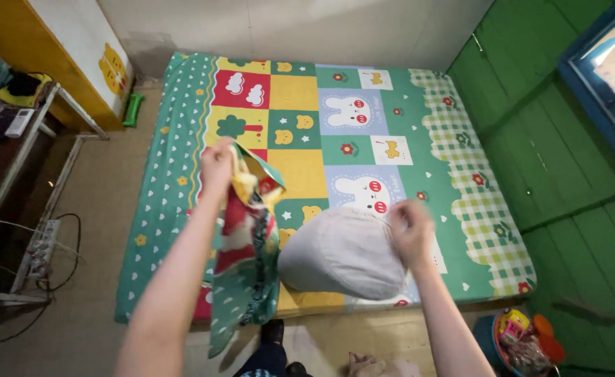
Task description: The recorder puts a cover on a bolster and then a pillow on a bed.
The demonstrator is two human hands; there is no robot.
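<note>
Two hands grasping, left hand [216,164] patterned pillowcase [246,244] (dangling open), right hand [410,232] plump grey pillow [339,253]

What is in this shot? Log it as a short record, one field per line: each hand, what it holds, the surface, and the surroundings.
left hand: raised, gripping a patterned pillowcase that hangs down
right hand: gripping the corner of a plain grey pillow
pillow position: lying on the mattress near its front edge
mattress: on the floor, covered by a green sheet with cartoon patches
left of mattress: power strip with cables on the floor
lower right: basket of toys
</note>
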